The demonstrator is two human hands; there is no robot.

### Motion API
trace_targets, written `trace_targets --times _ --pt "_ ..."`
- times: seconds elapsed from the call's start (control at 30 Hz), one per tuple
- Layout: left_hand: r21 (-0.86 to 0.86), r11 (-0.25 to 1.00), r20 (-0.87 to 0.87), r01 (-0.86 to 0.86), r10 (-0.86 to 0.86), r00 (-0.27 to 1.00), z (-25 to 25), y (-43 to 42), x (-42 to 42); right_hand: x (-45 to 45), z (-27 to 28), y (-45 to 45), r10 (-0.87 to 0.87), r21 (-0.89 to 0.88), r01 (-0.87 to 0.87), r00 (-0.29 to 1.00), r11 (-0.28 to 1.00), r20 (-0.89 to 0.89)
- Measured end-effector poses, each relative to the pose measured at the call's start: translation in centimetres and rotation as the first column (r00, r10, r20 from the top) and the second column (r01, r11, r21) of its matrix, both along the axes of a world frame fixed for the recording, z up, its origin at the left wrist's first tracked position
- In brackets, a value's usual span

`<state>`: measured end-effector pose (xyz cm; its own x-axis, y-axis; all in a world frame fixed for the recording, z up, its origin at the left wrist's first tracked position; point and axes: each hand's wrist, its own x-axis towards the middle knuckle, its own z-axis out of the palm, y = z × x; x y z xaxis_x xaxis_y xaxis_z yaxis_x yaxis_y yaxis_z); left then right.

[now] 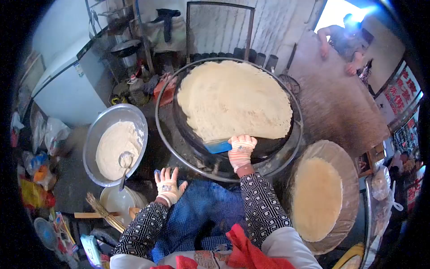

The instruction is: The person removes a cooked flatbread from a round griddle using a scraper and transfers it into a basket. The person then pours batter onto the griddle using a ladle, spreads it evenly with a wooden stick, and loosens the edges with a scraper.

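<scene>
A wide pale sheet of batter [237, 98] covers most of a round dark griddle ringed by a metal hoop [162, 130]. My right hand [242, 150], in a striped glove, is closed on a blue scraper [218, 147] at the sheet's near edge. Dark griddle surface shows below that edge. Gloved too, my left hand [169, 184] is held low left of the griddle, fingers spread, holding nothing. Left of it a metal basin [91, 148] contains thick batter [117, 145] with a ladle [124, 169] in it.
On the right, a round tray covered in plastic [349, 179] bears a pale flat round [317, 199]. A white bucket [139, 197] with sticks stands below the basin. A person [345, 42] leans on the brown table [331, 98] at upper right. A white freezer [67, 87] stands at left.
</scene>
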<state>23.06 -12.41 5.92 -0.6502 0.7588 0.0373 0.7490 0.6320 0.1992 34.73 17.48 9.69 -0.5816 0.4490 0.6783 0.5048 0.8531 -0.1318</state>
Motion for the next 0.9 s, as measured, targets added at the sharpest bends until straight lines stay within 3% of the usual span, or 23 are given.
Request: trace_targets --times 0.07,0.13,0.3,0.37,0.43,0.47,0.5,0.57,0.63,0.7,0.77,0.83,0.87,0.9 --pt "0.04 0.999 -0.009 0.016 -0.015 1.0 0.3 0.2 0.9 -0.2 0.5 -0.6 -0.015 0.092 0.013 1.0 0.996 0.026" --pt "0.065 0.997 0.035 0.032 -0.035 0.999 2.0 0.8 1.6 -0.5 1.1 -0.6 -0.039 0.044 0.029 0.97 0.999 0.242" --pt "0.115 0.993 0.033 0.018 -0.022 0.999 0.3 0.5 -0.6 -2.6 0.0 -0.7 0.132 0.007 -0.146 0.916 0.989 0.379" --pt "0.139 0.99 0.049 0.034 -0.041 0.998 0.0 0.2 -1.7 -3.1 1.3 -1.0 0.202 -0.045 -0.201 0.903 0.979 0.379" --pt "0.196 0.981 0.073 0.011 -0.026 0.997 -2.5 0.2 -3.5 -5.2 -1.8 0.2 0.225 0.056 -0.244 0.948 0.968 0.225" --pt "0.231 0.973 0.09 -0.033 0.012 0.996 -3.3 0.0 -4.2 -5.2 -0.8 0.1 0.167 0.101 -0.214 0.922 0.972 0.349" --pt "0.36 0.931 0.182 -0.062 -0.005 0.983 -1.8 -0.5 -4.2 -5.2 3.3 -0.6 0.23 -0.176 -0.157 0.79 0.972 0.568" --pt "0.576 0.814 0.189 -0.081 -0.036 0.981 -3.1 -0.8 -6.5 -5.5 5.2 -0.7 0.225 -0.226 -0.093 0.703 0.97 0.674" --pt "0.598 0.802 0.059 0.003 -0.048 0.997 -3.1 -0.8 -10.5 -6.5 2.3 0.0 0.207 -0.133 -0.159 0.767 0.978 0.607" --pt "0.454 0.89 -0.008 0.043 -0.044 0.999 -1.0 1.1 -14.7 -7.1 1.3 0.7 0.234 -0.124 -0.199 0.776 0.972 0.586" --pt "0.285 0.942 -0.215 0.175 -0.115 0.97 2.3 3.6 -16.9 -7.2 2.1 0.6 0.256 -0.161 -0.199 0.777 0.967 0.575" --pt "0.028 0.932 -0.406 0.362 -0.321 0.856 3.0 5.5 -19.4 -7.4 2.3 0.8 0.289 -0.187 -0.221 0.786 0.957 0.547" --pt "-0.039 0.885 -0.474 0.463 -0.424 0.771 0.8 6.2 -21.5 -7.9 2.4 0.9 0.283 -0.201 -0.202 0.758 0.959 0.588" --pt "-0.148 0.861 -0.406 0.487 -0.502 0.764 1.6 7.5 -21.0 -8.0 1.7 1.2 0.282 -0.156 -0.234 0.795 0.96 0.537"
